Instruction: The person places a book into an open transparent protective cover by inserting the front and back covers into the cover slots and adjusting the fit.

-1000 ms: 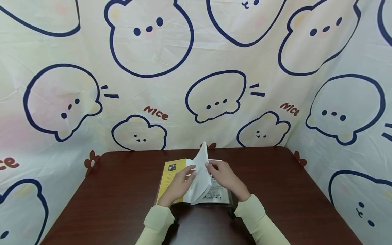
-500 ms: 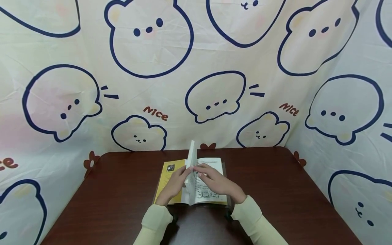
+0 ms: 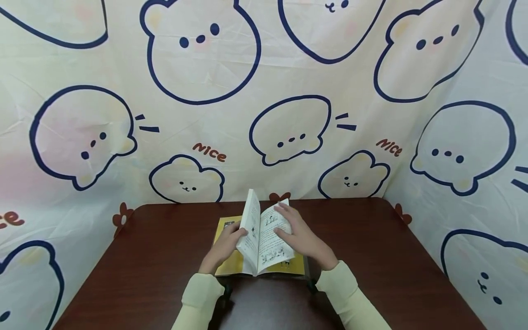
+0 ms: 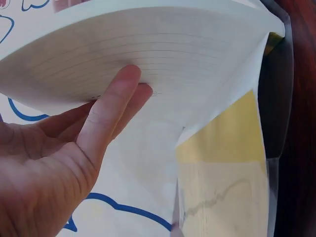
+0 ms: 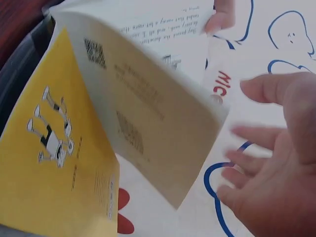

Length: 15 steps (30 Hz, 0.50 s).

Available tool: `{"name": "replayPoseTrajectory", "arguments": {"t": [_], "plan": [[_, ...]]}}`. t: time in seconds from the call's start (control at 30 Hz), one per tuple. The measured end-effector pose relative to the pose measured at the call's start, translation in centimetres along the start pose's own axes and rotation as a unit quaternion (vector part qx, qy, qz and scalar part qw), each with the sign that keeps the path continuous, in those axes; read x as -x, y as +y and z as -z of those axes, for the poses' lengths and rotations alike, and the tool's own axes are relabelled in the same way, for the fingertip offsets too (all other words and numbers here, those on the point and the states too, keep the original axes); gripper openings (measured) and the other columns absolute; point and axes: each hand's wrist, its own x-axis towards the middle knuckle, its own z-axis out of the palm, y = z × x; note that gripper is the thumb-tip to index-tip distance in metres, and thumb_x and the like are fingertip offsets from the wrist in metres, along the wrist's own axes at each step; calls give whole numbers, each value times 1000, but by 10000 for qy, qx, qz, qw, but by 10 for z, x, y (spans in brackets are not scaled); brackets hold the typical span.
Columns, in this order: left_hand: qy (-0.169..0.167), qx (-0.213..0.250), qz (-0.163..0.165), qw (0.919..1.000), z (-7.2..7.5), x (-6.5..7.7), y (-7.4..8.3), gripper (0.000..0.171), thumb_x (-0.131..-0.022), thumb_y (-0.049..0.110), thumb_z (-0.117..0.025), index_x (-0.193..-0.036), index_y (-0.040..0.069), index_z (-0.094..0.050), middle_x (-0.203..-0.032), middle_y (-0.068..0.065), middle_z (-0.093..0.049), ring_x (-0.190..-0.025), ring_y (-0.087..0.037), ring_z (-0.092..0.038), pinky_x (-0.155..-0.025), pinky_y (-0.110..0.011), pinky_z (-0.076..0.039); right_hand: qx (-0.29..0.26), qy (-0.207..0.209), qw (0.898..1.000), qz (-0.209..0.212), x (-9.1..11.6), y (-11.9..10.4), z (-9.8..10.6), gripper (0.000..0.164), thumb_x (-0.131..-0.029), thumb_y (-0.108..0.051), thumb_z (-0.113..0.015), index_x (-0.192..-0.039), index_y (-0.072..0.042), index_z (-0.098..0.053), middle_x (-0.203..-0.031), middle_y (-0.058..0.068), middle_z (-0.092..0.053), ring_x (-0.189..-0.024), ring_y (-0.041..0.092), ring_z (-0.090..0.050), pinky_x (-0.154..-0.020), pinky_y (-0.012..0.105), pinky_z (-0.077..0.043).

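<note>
An open book with text and line drawings is centred on the table, its yellow cover showing under both page halves. My left hand grips the raised left stack of pages at its outer edge; in the left wrist view the thumb lies along the page edges. Over the right half is my right hand, fingers spread. From the right wrist, this hand appears apart from a lifted back page with QR codes. Beyond that page lies the yellow inside cover with printed figures.
The dark brown table extends on both sides of the book. A pale cloth with cartoon bears hangs behind it and along the sides. A clear plastic jacket edge shows around the cover.
The thick page block has moved from right to left, then parted into two halves showing printed pages. My left hand has shifted slightly left, and my right hand has moved away to the right.
</note>
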Motion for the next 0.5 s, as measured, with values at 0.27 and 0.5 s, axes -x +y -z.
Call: {"name": "replayPoseTrajectory", "arguments": {"t": [0.27, 0.5], "plan": [[187, -172, -293, 9992, 6, 2, 6, 72, -99, 7, -45, -165, 20, -19, -140, -29, -56, -101, -30, -71, -83, -36, -55, -244, 506, 9923, -1100, -3, 4, -1, 83, -100, -12, -63, -161, 8, -11, -166, 30, -22, -144, 44, -44, -110, 55, -47], [147, -290, -283, 9991, 9, 6, 8, 73, -99, 6, -45, -165, 20, -18, -150, -28, -49, -110, -32, -67, -87, -38, -54, -1001, 528, 9860, -1222, -1, 2, -2, 82, -100, -11, -62, -162, 6, -11, -163, 31, -28, -141, 44, -49, -102, 49, -55]]}}
